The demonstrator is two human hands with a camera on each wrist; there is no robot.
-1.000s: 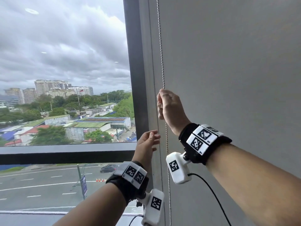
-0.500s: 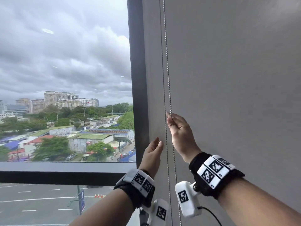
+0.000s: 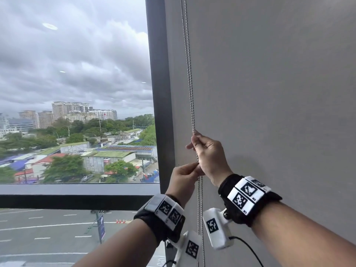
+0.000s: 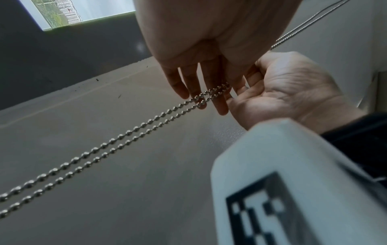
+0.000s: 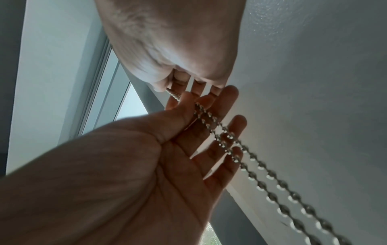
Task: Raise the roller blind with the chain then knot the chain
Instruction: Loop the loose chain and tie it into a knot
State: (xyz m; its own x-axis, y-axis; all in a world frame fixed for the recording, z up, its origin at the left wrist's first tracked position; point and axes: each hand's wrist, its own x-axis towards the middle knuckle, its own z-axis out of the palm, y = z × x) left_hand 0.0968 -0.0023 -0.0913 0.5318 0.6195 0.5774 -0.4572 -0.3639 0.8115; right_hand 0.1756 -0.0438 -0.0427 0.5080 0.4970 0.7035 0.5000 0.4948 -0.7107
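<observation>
since both strands of the chain point(image 3: 190, 89) must be gathered for a knot, the right hand point(image 3: 209, 157) pinches them above, while the left hand point(image 3: 183, 178) just below seems to pinch them too, fingers loosely extended

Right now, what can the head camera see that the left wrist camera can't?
Only the head view shows the cloudy sky, the buildings, the road and both wristbands. Only the left wrist view shows the chain from below, its two strands passing between the left hand fingers, with the right hand's palm beside them. Both show the two hands on the chain by the grey blind.
</observation>
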